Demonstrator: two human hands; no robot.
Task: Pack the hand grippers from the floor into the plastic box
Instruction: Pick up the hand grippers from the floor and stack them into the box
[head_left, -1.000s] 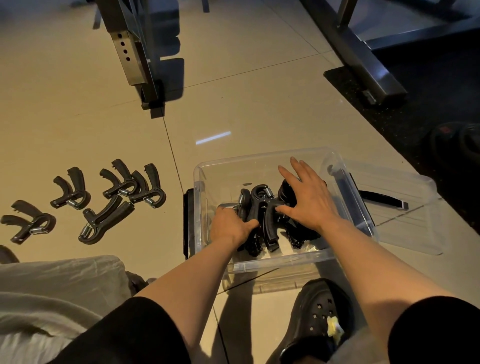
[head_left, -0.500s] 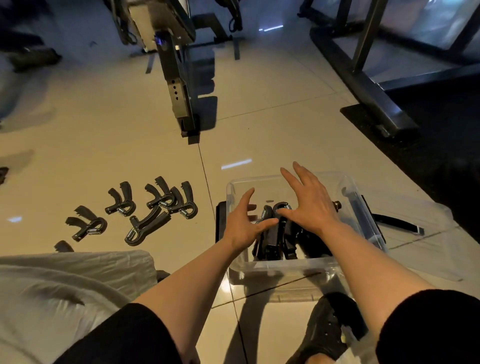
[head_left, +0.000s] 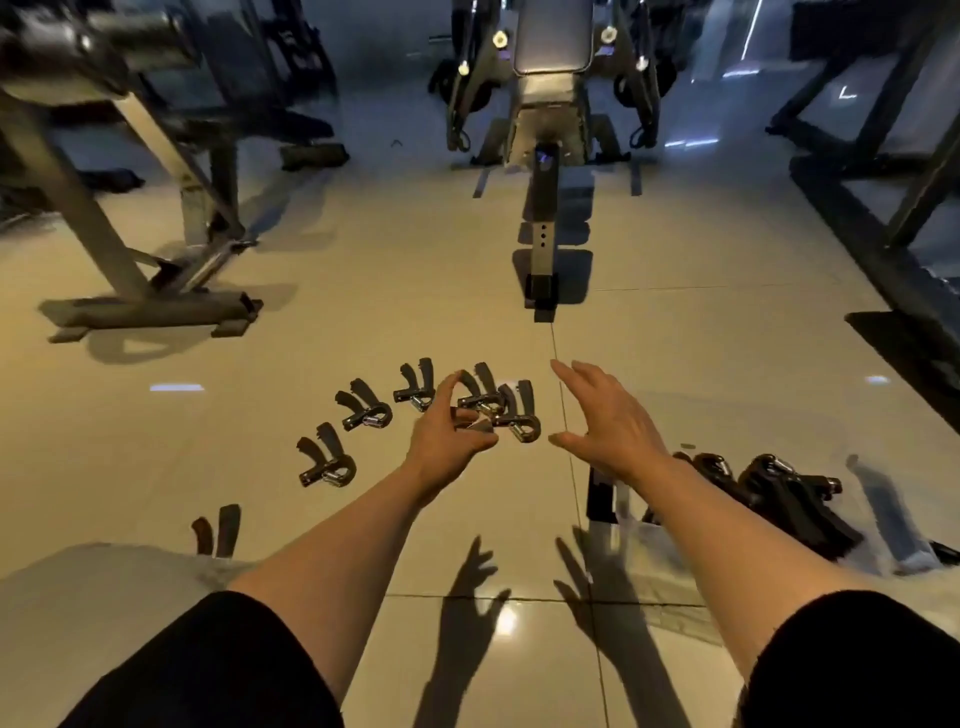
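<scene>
Moved: both hands have left the plastic box (head_left: 602, 499) and now reach out over the floor (head_left: 701, 364) toward the loose grippers; the view has swung up, showing more gym equipment.
Left hand (head_left: 447, 431): fingers spread and curved, holding nothing, in front of the nearest hand grippers; whether it touches them cannot be told.
Right hand (head_left: 608, 421): open, fingers spread, thumb out, holding nothing, above bare tile just right of the cluster.
Cluster of hand grippers (head_left: 498, 408): two or three black ones with metal springs, overlapping, between the two hands.
Other hand grippers: three more lie apart in a curved row to the left (head_left: 415, 389) (head_left: 363, 410) (head_left: 324, 462); another (head_left: 218, 530) shows partly beside the person's knee.
Plastic box: clear, on the floor at right behind the right forearm, blurred, with packed hand grippers (head_left: 779, 499) inside.
Weight bench (head_left: 550, 78): stands on the tiles beyond the hands.
</scene>
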